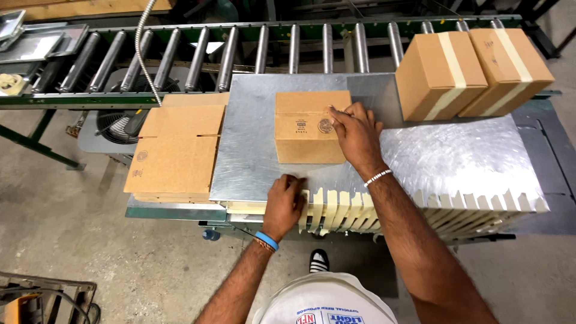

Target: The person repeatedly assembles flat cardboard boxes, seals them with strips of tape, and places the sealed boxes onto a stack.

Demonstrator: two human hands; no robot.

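A small brown cardboard box [305, 127] stands on the shiny metal work table [456, 159]. My right hand [357, 135] rests on the box's right top edge, fingers spread over the flap. At the table's front edge, my left hand [284, 203] pinches the first of several pale tape strips [336, 210] that hang in a row along that edge. A blue band sits on the left wrist, a white bead bracelet on the right.
A stack of flat cardboard blanks [174, 150] lies left of the table. Two taped boxes [471, 72] sit at the back right by the roller conveyor [240, 51]. A fan [117, 123] stands below the rollers. A flexible metal hose [141, 48] hangs down at left.
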